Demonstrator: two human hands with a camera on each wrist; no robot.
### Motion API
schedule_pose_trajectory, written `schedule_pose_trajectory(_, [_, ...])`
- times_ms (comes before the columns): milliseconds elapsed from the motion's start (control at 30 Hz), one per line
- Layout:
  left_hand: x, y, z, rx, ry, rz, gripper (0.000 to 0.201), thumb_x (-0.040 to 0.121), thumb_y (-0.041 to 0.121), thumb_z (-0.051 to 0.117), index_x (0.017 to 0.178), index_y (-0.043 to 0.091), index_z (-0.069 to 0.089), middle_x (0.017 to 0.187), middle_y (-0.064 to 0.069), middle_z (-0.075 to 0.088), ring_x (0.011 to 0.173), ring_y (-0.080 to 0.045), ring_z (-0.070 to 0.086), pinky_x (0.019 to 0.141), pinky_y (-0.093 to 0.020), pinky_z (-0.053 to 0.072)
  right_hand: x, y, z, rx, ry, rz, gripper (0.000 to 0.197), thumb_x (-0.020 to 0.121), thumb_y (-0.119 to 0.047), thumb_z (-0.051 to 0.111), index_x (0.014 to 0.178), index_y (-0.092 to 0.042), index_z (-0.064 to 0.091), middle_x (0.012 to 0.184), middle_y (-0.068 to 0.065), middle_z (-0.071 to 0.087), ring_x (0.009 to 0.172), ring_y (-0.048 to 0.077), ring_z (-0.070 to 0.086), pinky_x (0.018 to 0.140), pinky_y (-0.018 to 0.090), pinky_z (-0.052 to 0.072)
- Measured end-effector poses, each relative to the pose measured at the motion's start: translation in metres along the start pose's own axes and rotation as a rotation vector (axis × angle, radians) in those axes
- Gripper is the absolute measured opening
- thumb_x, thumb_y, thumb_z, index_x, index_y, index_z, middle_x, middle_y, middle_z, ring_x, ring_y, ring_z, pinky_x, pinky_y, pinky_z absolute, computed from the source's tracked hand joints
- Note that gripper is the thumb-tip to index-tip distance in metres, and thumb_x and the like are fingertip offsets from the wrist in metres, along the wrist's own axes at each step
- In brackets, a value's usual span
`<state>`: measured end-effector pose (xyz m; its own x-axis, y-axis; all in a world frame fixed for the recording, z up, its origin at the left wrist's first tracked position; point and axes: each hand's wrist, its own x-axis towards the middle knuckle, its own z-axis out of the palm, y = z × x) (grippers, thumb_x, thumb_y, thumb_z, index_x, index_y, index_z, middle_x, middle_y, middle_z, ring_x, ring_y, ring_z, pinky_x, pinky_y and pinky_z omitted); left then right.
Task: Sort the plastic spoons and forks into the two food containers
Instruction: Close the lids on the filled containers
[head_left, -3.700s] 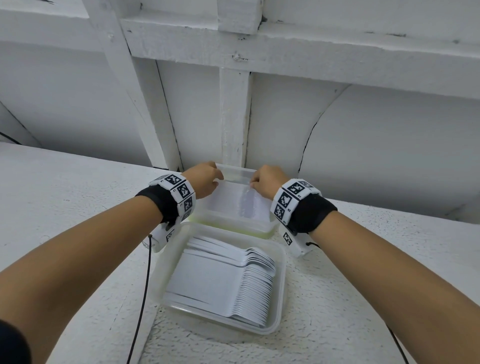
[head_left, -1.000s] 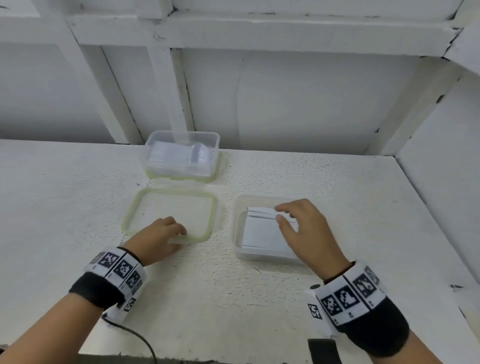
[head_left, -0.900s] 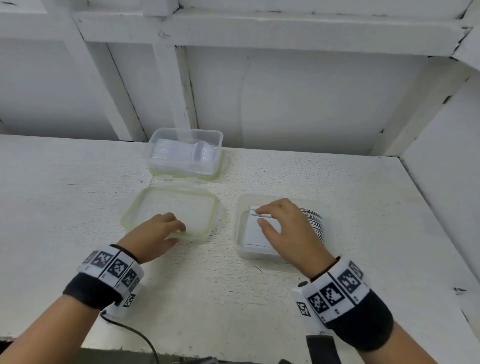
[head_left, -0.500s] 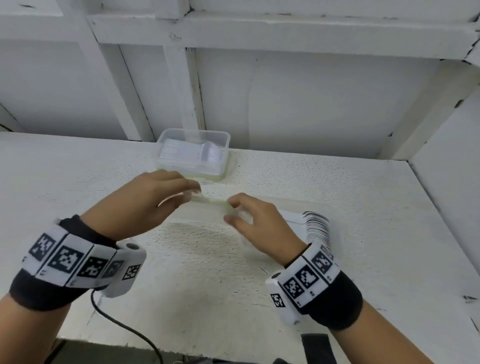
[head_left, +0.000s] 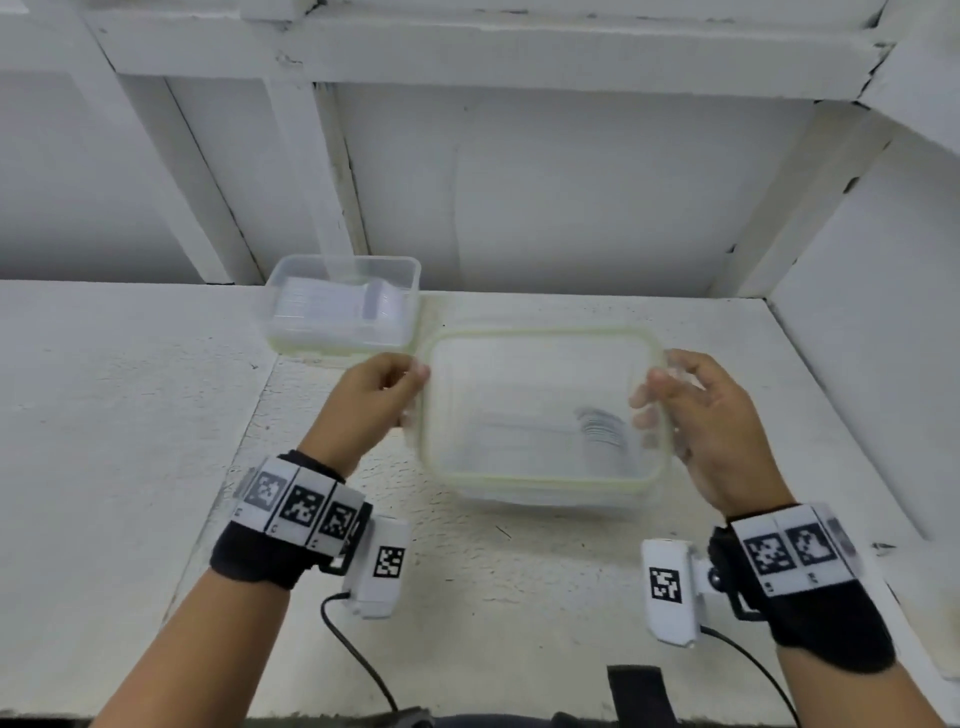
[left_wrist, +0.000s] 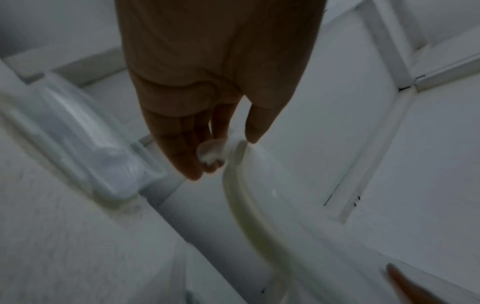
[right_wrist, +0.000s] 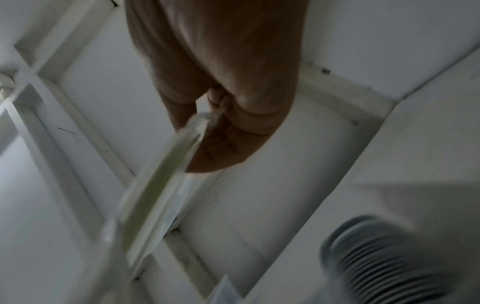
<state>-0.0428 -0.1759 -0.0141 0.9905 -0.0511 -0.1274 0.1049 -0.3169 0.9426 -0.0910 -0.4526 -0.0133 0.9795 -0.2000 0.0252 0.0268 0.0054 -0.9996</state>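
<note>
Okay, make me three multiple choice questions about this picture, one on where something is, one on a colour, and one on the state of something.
1. Where is the lid?
A. Held above the near container
B. Lying flat on the table
C. Sitting on the far container

2. What colour is the lid's seal?
A. Red
B. Pale green
C. Black

3. What is the state of the far container?
A. Empty and open
B. Tipped on its side
C. Holds cutlery and stands upright

Answers:
1. A, the left hand and right hand hold its two ends over the near container.
2. B, a pale green band runs round its rim.
3. C, white cutlery shows through its clear wall.
</note>
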Motion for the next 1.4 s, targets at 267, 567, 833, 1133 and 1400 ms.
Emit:
schedule_pose_trajectory(267, [0.013,-0.023,0.029,0.084,-0.045,-0.144,0.019,0.088,0.024,0.062,0.101,0.011,0.057,0.078,-0.009,0.06,0.065,-0.023,0.058,0.066,-0.037,0.052,0.011,0.058,-0.017,-0.48,0.221,0.108,0.027,0.092,-0.027,0.056,0.109,-0.006,0.059,0.101,0.004,0.058,0.095,0.017,0.052,0.083,0.027,0.04])
schedule_pose_trajectory(567, [0.015,-0.035,0.035,0.09,-0.017,-0.147,0.015,0.092,0.022,0.057,0.103,0.012,0.059,0.073,-0.003,0.06,0.058,-0.017,0.057,0.05,-0.026,0.046,0.016,0.063,-0.009,-0.576,0.22,0.143,0.027,0.094,-0.026,0.053,0.113,-0.008,0.059,0.101,0.003,0.058,0.093,0.015,0.049,0.078,0.024,0.035])
schedule_pose_trajectory(833, [0.02,-0.034,0.039,0.079,-0.058,-0.173,0.019,0.092,0.024,0.057,0.108,0.016,0.055,0.083,-0.007,0.061,0.068,-0.018,0.06,0.056,-0.031,0.053,0.019,0.064,-0.01,-0.609,0.216,0.208,0.031,0.095,-0.029,0.05,0.118,-0.01,0.057,0.102,0.006,0.058,0.092,0.017,0.051,0.078,0.026,0.036])
schedule_pose_trajectory(1133, [0.017,-0.042,0.04,0.443,0.11,-0.035,0.031,0.088,0.038,0.06,0.102,0.011,0.062,0.096,-0.001,0.063,0.088,-0.014,0.056,0.075,-0.024,0.041,0.014,0.06,-0.012,-0.861,0.184,0.178,0.042,0.095,-0.035,0.048,0.127,-0.01,0.057,0.118,0.019,0.055,0.103,0.028,0.055,0.08,0.025,0.036])
schedule_pose_trajectory(1400, [0.019,-0.029,0.039,0.513,0.035,-0.054,0.021,0.089,0.03,0.059,0.075,0.017,0.067,0.075,-0.013,0.07,0.076,-0.028,0.067,0.078,-0.037,0.053,0.006,0.051,-0.008,-0.941,0.138,0.166,0.036,0.097,-0.023,0.047,0.124,-0.002,0.057,0.116,0.015,0.064,0.11,0.028,0.056,0.085,0.026,0.038])
